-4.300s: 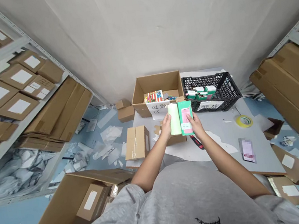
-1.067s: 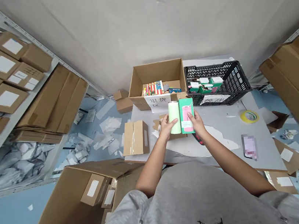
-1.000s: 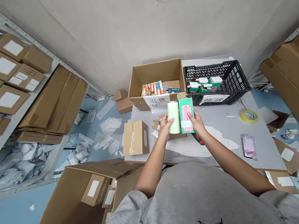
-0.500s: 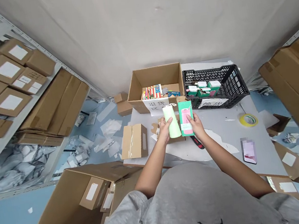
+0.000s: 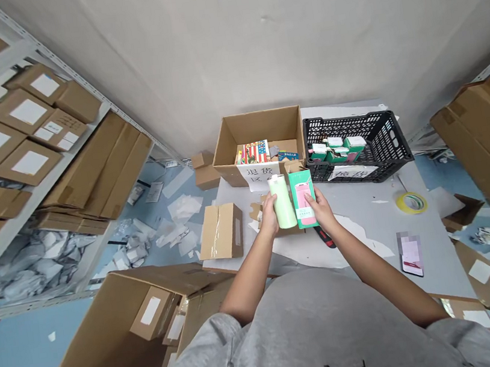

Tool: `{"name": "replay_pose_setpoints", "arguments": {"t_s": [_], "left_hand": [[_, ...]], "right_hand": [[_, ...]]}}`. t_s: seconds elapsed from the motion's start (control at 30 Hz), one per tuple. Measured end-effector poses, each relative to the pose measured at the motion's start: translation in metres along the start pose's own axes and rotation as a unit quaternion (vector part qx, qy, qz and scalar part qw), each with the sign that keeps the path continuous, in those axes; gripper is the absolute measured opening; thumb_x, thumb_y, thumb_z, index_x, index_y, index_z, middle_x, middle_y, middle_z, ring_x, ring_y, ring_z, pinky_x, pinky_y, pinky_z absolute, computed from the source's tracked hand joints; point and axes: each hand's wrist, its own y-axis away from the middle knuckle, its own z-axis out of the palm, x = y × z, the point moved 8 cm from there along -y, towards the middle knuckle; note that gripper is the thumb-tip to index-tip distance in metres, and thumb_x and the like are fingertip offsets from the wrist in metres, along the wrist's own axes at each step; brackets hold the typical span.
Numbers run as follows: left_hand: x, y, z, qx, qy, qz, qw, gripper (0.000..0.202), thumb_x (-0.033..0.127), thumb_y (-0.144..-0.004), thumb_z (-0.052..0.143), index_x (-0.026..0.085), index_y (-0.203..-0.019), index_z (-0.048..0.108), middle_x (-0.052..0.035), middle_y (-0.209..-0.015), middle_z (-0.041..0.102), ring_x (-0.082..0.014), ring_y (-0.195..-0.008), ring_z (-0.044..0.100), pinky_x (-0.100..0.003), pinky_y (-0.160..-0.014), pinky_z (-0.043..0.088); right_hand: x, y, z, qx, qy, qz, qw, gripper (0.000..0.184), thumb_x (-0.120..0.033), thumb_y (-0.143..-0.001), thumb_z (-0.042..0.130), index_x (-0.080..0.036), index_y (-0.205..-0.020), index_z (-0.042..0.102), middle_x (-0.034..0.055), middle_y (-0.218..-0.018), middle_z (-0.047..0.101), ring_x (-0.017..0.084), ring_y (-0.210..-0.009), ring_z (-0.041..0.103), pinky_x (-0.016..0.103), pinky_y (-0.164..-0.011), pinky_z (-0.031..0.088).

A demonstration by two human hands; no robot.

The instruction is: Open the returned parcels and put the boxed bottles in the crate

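My left hand (image 5: 270, 216) is closed around a pale green bottle (image 5: 282, 204) with a whitish top, held upright. Right beside it, my right hand (image 5: 320, 208) grips a green box (image 5: 302, 184) printed with a pink bottle picture. Both are held above the grey table, in front of a small opened carton (image 5: 255, 211) that they partly hide. Below the green box lies a red and black utility knife (image 5: 324, 237), its upper end covered.
Behind stand a cardboard box (image 5: 226, 149) holding books and a black crate (image 5: 382, 155) with green boxes. A closed carton (image 5: 220, 232) sits left; yellow tape (image 5: 410, 203) and a phone (image 5: 411, 257) lie right. A large open carton (image 5: 89, 345) is at lower left, near shelves (image 5: 109, 224).
The bottle stands straighter, and its white strap no longer shows. The green box has tilted slightly and shifted a little left. The whole view has moved slightly.
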Motion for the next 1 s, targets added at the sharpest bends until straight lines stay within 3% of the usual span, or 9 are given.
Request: {"name": "replay_pose_setpoints", "arguments": {"t_s": [0.17,0.3,0.4,0.47,0.57,0.63,0.8,1.0], "left_hand": [[0.017,0.001,-0.001,0.033,0.026,0.008,0.999,0.068,0.056,-0.064,0.093,0.02,-0.114,0.062,-0.0009,-0.084,0.072,-0.0182,-0.073,0.072,-0.032,-0.077,0.056],[0.073,-0.005,0.0,0.076,0.07,0.06,0.993,0.074,0.07,-0.07,0.084,0.018,-0.117,0.062,-0.0051,-0.086,0.075,-0.0186,-0.072,0.072,-0.031,-0.073,0.057],[0.118,-0.01,0.021,0.074,0.08,0.116,0.987,0.075,0.074,-0.073,0.08,0.019,-0.121,0.062,-0.0077,-0.094,0.076,-0.0215,-0.084,0.075,-0.032,-0.08,0.059],[0.135,-0.014,0.044,0.052,0.061,0.142,0.987,0.073,0.07,-0.073,0.083,0.019,-0.121,0.063,-0.008,-0.098,0.076,-0.0228,-0.091,0.075,-0.034,-0.085,0.059],[0.14,-0.022,0.074,0.034,0.04,0.161,0.985,0.074,0.068,-0.074,0.085,0.02,-0.125,0.063,-0.0078,-0.104,0.075,-0.0242,-0.101,0.075,-0.035,-0.091,0.058],[0.139,-0.027,0.081,0.038,0.021,0.175,0.984,0.073,0.067,-0.075,0.085,0.021,-0.127,0.062,-0.0074,-0.109,0.075,-0.0242,-0.106,0.074,-0.035,-0.093,0.058],[0.142,-0.029,0.064,0.08,-0.037,0.228,0.97,0.067,0.062,-0.076,0.085,0.022,-0.124,0.062,-0.0071,-0.113,0.074,-0.0221,-0.104,0.073,-0.032,-0.091,0.058],[0.147,-0.03,0.046,0.086,-0.113,0.253,0.957,0.063,0.061,-0.077,0.084,0.022,-0.121,0.062,-0.0077,-0.113,0.073,-0.022,-0.101,0.073,-0.032,-0.089,0.058]], "right_hand": [[-0.001,0.002,-0.001,-0.036,0.028,-0.023,0.999,0.071,-0.067,-0.088,0.069,-0.026,-0.144,0.056,0.0114,-0.147,0.062,0.033,-0.133,0.061,0.052,-0.115,0.049],[0.001,0.007,-0.004,-0.061,0.056,-0.042,0.996,0.08,-0.069,-0.085,0.071,-0.026,-0.15,0.051,0.0126,-0.147,0.062,0.033,-0.133,0.061,0.051,-0.117,0.047],[0.004,0.012,-0.001,-0.082,0.075,-0.051,0.993,0.086,-0.07,-0.085,0.072,-0.027,-0.155,0.047,0.0126,-0.149,0.061,0.032,-0.136,0.059,0.051,-0.118,0.046],[0.005,0.015,0.003,-0.091,0.081,-0.053,0.991,0.087,-0.07,-0.085,0.071,-0.027,-0.156,0.045,0.0129,-0.151,0.059,0.033,-0.137,0.058,0.052,-0.118,0.045],[0.004,0.018,0.01,-0.103,0.082,-0.06,0.989,0.089,-0.069,-0.085,0.071,-0.026,-0.158,0.043,0.0135,-0.154,0.057,0.033,-0.139,0.056,0.052,-0.119,0.044],[0.002,0.019,0.013,-0.108,0.081,-0.066,0.989,0.089,-0.068,-0.086,0.072,-0.026,-0.159,0.042,0.0138,-0.154,0.057,0.033,-0.139,0.057,0.053,-0.119,0.044],[-0.003,0.018,0.008,-0.106,0.073,-0.078,0.989,0.087,-0.066,-0.088,0.071,-0.027,-0.159,0.041,0.0122,-0.157,0.054,0.032,-0.143,0.053,0.051,-0.122,0.042],[0.002,0.02,0.011,-0.133,0.081,-0.081,0.984,0.086,-0.062,-0.087,0.075,-0.027,-0.159,0.042,0.0121,-0.158,0.052,0.032,-0.145,0.05,0.052,-0.126,0.036]]}}
